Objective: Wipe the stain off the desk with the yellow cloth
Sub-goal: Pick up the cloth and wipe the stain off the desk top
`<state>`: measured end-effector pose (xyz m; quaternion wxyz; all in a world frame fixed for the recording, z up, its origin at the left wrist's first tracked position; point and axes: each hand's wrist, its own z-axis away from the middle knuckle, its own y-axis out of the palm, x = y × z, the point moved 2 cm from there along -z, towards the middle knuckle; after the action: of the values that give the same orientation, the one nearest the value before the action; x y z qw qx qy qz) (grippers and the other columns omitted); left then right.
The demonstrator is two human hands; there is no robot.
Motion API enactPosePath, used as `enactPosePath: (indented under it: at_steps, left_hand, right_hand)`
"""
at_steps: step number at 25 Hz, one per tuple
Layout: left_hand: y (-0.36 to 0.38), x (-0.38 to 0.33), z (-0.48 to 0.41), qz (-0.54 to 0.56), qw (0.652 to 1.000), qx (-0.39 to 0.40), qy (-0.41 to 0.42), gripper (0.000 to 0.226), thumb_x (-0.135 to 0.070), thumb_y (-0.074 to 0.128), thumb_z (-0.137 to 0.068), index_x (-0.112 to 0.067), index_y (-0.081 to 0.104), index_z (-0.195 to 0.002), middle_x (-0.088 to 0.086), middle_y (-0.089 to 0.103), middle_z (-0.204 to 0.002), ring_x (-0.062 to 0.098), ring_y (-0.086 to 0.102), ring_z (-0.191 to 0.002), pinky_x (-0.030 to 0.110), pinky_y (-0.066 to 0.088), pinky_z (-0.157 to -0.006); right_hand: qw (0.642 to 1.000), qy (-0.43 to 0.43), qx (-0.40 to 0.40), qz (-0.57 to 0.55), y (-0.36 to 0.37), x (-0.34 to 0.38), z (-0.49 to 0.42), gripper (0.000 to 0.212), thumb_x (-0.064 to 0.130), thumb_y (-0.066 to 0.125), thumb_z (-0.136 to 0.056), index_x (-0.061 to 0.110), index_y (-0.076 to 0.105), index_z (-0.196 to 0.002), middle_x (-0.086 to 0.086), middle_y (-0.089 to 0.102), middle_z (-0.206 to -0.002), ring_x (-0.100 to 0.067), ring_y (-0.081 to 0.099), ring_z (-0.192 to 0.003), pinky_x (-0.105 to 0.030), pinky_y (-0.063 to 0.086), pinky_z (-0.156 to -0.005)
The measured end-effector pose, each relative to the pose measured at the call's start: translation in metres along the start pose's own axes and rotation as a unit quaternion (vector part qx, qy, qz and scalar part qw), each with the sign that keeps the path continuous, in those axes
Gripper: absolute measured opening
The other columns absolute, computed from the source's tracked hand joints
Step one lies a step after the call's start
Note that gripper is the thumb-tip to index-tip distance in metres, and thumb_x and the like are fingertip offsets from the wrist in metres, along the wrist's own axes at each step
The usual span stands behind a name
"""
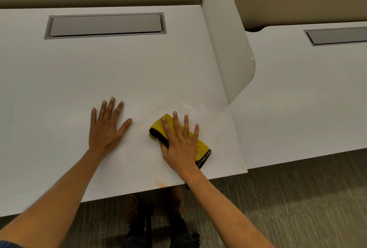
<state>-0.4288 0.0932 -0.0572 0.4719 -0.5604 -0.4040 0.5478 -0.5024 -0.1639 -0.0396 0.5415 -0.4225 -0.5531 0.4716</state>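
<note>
Right hand lies flat with fingers spread, pressing a folded yellow cloth onto the white desk, at about four o'clock on its surface. Left hand rests palm down at about six o'clock, fingers apart and holding nothing, seemingly bracing. Nearest the viewer, an orange-brown stain sits on the desk's front edge, close to the right wrist and apart from the cloth. Small specks dot the near right corner. Risk, as a judgement: wiping farther out could miss this edge stain or smear it. The cloth is bright yellow with dark trim. Farther back, a grey cable hatch is set into the desktop.
</note>
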Motion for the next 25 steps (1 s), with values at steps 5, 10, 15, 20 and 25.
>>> enactPosePath:
  at_steps: [5, 10, 15, 20, 25]
  left_hand:
    - [0.000, 0.000, 0.001, 0.001, 1.000, 0.004, -0.002, 0.076, -0.074, 0.014, -0.097, -0.036, 0.011, -0.163, -0.004, 0.006, -0.174, 0.020, 0.001, -0.160, 0.049, -0.003, -0.128]
    - [-0.001, -0.001, 0.001, 0.004, 1.000, 0.008, -0.004, 0.078, -0.074, 0.014, -0.096, -0.035, 0.012, -0.163, -0.004, 0.005, -0.174, 0.019, -0.001, -0.160, 0.048, -0.005, -0.128]
    - [-0.001, 0.000, 0.001, 0.006, 1.000, 0.006, -0.001, 0.078, -0.075, 0.016, -0.096, -0.035, 0.012, -0.163, -0.003, 0.006, -0.174, 0.020, 0.000, -0.160, 0.050, -0.003, -0.128]
    - [-0.001, 0.000, 0.000, 0.006, 1.000, 0.002, -0.001, 0.079, -0.076, 0.016, -0.096, -0.035, 0.012, -0.163, -0.003, 0.007, -0.174, 0.020, 0.000, -0.160, 0.050, -0.004, -0.128]
    - [0.001, 0.001, -0.001, 0.003, 1.000, 0.003, -0.001, 0.079, -0.076, 0.017, -0.096, -0.035, 0.011, -0.163, -0.002, 0.007, -0.174, 0.020, 0.000, -0.160, 0.050, -0.003, -0.128]
  right_hand:
    - [0.989, 0.147, -0.011, -0.002, -0.009, -0.040, -0.007, 0.076, 0.056, 0.043, -0.096, 0.033, 0.011, -0.162, -0.005, 0.003, -0.171, -0.038, 0.006, -0.155, -0.068, 0.012, -0.118]
    - [0.972, 0.234, -0.032, -0.009, -0.021, -0.085, 0.005, 0.070, 0.056, 0.039, -0.101, 0.030, 0.014, -0.162, -0.004, 0.007, -0.171, -0.036, 0.012, -0.155, -0.061, 0.018, -0.120]
    - [0.964, 0.261, -0.049, -0.020, -0.027, -0.108, 0.036, 0.071, 0.053, 0.042, -0.102, 0.029, 0.012, -0.162, -0.002, 0.010, -0.170, -0.033, 0.020, -0.153, -0.048, 0.035, -0.114]
    - [0.969, 0.240, -0.055, -0.018, -0.024, -0.098, 0.064, 0.067, 0.048, 0.046, -0.102, 0.026, 0.022, -0.161, 0.000, 0.019, -0.169, -0.028, 0.027, -0.151, -0.046, 0.040, -0.107]
    - [0.973, 0.225, -0.039, -0.029, -0.021, -0.072, 0.087, 0.064, 0.046, 0.053, -0.100, 0.026, 0.033, -0.158, -0.001, 0.024, -0.167, -0.032, 0.037, -0.145, -0.052, 0.043, -0.101]
